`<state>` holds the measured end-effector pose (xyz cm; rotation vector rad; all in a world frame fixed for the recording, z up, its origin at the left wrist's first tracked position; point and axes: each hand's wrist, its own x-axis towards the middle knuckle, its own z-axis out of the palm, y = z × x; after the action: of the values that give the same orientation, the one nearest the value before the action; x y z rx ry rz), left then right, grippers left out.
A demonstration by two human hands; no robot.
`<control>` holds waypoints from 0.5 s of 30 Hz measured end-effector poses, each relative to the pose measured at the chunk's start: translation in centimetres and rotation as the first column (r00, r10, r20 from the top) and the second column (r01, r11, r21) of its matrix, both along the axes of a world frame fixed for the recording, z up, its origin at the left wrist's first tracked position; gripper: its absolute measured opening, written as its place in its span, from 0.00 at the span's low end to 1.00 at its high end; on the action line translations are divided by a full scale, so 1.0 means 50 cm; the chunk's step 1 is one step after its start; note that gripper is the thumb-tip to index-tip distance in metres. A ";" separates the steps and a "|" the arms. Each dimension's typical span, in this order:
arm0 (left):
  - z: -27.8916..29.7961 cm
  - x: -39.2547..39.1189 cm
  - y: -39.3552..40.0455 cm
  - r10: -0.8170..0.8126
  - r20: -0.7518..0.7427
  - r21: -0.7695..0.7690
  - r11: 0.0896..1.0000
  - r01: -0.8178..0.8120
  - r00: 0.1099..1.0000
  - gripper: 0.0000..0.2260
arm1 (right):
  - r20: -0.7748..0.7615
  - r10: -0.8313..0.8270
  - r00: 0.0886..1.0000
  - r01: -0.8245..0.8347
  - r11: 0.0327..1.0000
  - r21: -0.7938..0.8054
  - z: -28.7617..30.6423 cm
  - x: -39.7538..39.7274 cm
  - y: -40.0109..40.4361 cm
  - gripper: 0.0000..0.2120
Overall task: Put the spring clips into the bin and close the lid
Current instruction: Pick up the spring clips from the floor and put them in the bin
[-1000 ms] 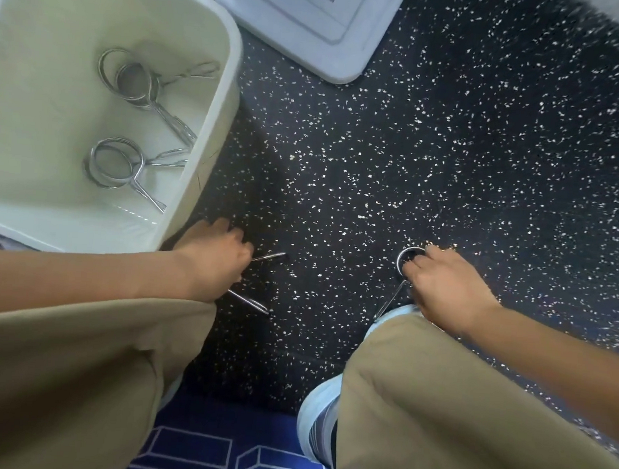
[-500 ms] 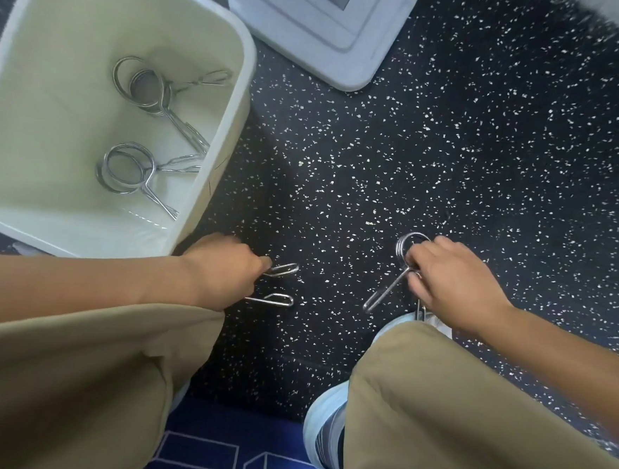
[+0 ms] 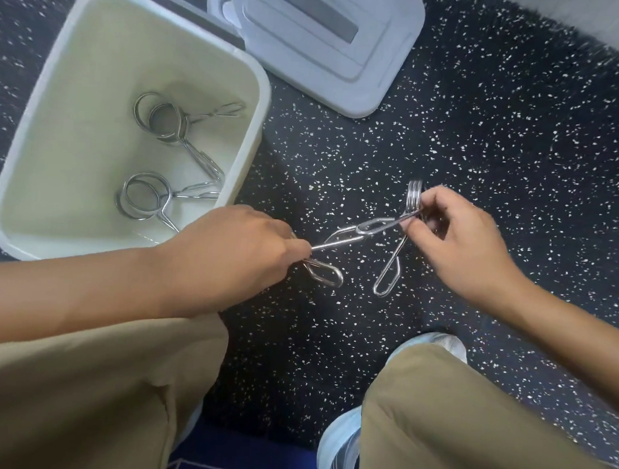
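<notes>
**Two spring clips held above the floor, bin open alongside**

A person crouching on a dark speckled floor (image 3: 489, 155) holds one metal spring clip in each hand. The left hand (image 3: 233, 251) is closed around the coil end of the left clip (image 3: 340, 242), whose long handles run up and to the right, toward the other hand; its second handle loop hangs just below. The right hand (image 3: 457, 244) pinches the right clip (image 3: 393, 266) at its coil, which stands on edge, one handle reaching left and the other pointing down and slightly left. The two clips' handle loops overlap between the hands. The open white bin (image 3: 239, 163), at left, contains other spring clips (image 3: 167, 158) lying flat, handles pointing right. The grey lid (image 3: 313, 51) lies on the floor beside the bin.
</notes>
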<state>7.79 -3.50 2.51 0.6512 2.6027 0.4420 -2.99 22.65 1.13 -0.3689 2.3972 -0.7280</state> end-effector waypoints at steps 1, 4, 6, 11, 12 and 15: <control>0.014 -0.002 -0.002 0.009 -0.016 0.000 1.000 -0.009 1.000 0.08 | -0.001 -0.029 1.000 0.029 0.999 -0.023 0.006 -0.006 -0.006 0.04; 0.055 -0.002 -0.019 0.030 -0.099 0.024 0.999 -0.028 0.995 0.10 | 0.031 -0.113 0.993 0.115 0.989 -0.095 0.021 -0.022 -0.023 0.07; 0.077 0.002 -0.036 0.067 -0.077 0.062 0.996 -0.062 0.995 0.11 | 0.057 -0.145 0.988 0.151 0.980 -0.127 0.030 -0.026 -0.036 0.09; 0.092 0.018 -0.081 0.325 0.233 -0.059 0.946 -0.320 0.917 0.33 | 0.087 -0.174 0.981 0.186 0.968 -0.166 0.037 -0.011 -0.074 0.07; 0.096 0.023 -0.090 0.384 0.263 -0.060 0.922 -0.382 0.885 0.37 | 0.106 -0.174 0.979 0.191 0.966 -0.176 0.036 -0.003 -0.082 0.06; 0.117 0.026 -0.109 0.396 0.244 -0.101 0.918 -0.383 0.885 0.47 | 0.151 -0.182 0.972 0.210 0.957 -0.199 0.034 0.017 -0.106 0.07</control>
<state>9.10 -8.96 8.36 0.0356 2.4740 0.5408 -2.16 17.36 2.85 -0.1625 2.2576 -1.0722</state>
